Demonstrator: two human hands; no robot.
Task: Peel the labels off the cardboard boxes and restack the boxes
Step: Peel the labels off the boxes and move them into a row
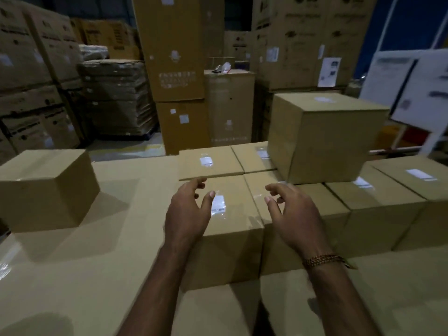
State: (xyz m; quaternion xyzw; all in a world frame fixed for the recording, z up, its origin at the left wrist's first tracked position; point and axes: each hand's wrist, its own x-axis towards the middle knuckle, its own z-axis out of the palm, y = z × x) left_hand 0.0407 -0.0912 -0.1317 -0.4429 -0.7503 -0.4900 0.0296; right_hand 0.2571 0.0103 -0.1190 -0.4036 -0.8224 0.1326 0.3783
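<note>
Boxes everywhere, so honestly this looks barely started. The big box [324, 137] stacked far right has a label on top, the right row [388, 190] all show labels too. Near box [228, 229] keeps its label [219, 204], with left hand [188, 212] and right hand [293, 214] hovering over it, fingers spread, gripping nothing.

Tall printed cartons [169, 44] stand stacked at the back, beside a shrink-wrapped pallet load [118, 98] on the left. A white sheet [329, 72] hangs on one carton; white panels [412, 88], perhaps appliance packaging, stand at right.
</note>
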